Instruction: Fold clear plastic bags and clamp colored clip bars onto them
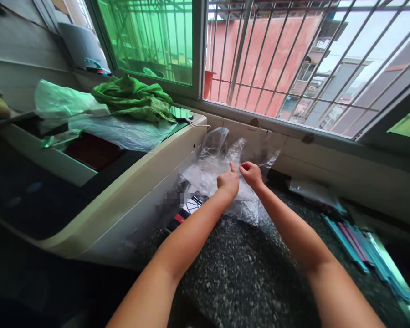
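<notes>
Film point(205, 175), clear and crumpled, lies on the speckled counter point(246, 264) along the right side of the machine point(123, 191), toward its window end. Both hands are at the pile. Left hand point(229, 182): on the machine's side of the pair, one finger raised, the others curled in. Right hand point(252, 173): farther out from the machine, fingers bent in toward the thumb. Whether either grasps a fold cannot be told; film this clear would barely show between the tips.

Governing relation: the bulk of the film spreads from about the left hand toward the machine, making the left the nearer hand. A peak point(237, 149) of film rises just beyond both sets of fingertips, pointing up and away from the wrists. The pile as a whole is too crumpled for a sure long axis.

Also noted: a box point(191, 205) beside the machine, partly hidden by the left forearm; teal strips point(345, 244), well apart from the machine; a green cloth point(133, 98) on top of it.
</notes>
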Demonstrator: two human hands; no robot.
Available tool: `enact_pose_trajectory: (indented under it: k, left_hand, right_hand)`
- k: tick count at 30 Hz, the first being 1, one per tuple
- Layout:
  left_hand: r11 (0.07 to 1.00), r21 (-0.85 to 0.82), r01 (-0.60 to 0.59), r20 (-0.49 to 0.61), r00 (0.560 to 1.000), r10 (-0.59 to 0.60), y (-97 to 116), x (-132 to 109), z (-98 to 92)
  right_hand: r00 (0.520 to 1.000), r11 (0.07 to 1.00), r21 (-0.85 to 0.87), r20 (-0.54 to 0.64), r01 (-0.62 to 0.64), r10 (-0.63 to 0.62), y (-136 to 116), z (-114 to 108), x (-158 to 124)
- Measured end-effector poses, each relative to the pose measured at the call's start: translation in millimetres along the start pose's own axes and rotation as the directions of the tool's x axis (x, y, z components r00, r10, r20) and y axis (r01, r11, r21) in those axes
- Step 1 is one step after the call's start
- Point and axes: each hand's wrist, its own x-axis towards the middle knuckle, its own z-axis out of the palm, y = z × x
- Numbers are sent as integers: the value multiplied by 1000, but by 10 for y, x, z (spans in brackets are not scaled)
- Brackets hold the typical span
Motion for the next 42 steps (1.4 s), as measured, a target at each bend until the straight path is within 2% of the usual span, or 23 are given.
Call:
enact_pose_trajectory:
  k: [4,11,15,17,20,24,27,28,30,31,32,33,34,36,37,38,40,42]
  left_hand:
    - [994,24,-105,-74,992,106,72,-139,58]
    - [966,60,-251,-100,961,256,69,-452,234]
    - [923,161,-350,-98,925,368,46,-722,253]
    - [869,233,-436,-99,878,467,40,-935,237]
    - [761,292,-579,-60,784,618,25,-1323,218]
    - [661,297,-689,74,706,704,-21,-1805,265]
    - [625,234,-744,198,666,719,-66,-2079,320]
    - [611,184,-770,236,638,733,-87,-2151,322]
    - [568,10,-823,287,547,787,-143,-2251,283]
    - [555,-106,-825,290,508,811,-180,-2271,244]
    - [555,-225,-801,276,494,824,-221,-2267,196]
    - [580,-332,-744,255,521,815,-264,-2237,145]
    - [633,-407,-658,231,597,769,-306,-2180,99]
    - [755,-464,-463,187,782,594,-372,-1996,44]
    - [801,-461,-381,157,854,496,-391,-1880,41]
    - [837,-444,-319,132,901,413,-399,-1757,57]
    - [889,-408,-208,144,947,288,-377,-1524,134]
    - [885,-456,-93,275,931,239,-314,-1346,240]
  right_hand:
    - [998,987,152,19,58,-61,62,-281,-465]
    - [998,932,357,16,58,-68,192,-893,-1374]
    - [998,935,353,47,22,-41,327,-1222,-1929]
    - [998,946,325,65,-2,-20,403,-1349,-2217]
    - [993,958,283,121,-42,8,471,-1488,-2638]
    - [958,970,220,284,-103,37,452,-1594,-3088]
    - [892,971,168,445,-169,78,449,-1661,-3281]
    - [853,970,149,514,-192,90,467,-1689,-3310]
    - [760,961,116,638,-251,121,536,-1756,-3310]
    - [730,953,104,668,-284,145,587,-1789,-3280]
    - [722,944,96,669,-316,174,646,-1817,-3232]
    - [744,936,90,635,-340,209,711,-1835,-3167]
    - [784,930,91,571,-355,243,778,-1840,-3088]
    - [857,931,97,433,-351,278,907,-1799,-2898]
    - [881,933,102,378,-346,285,961,-1753,-2792]
    - [894,936,99,344,-337,285,1005,-1693,-2683]
    - [913,951,70,308,-301,267,1057,-1547,-2471]
    - [916,969,29,335,-246,222,1060,-1395,-2293]
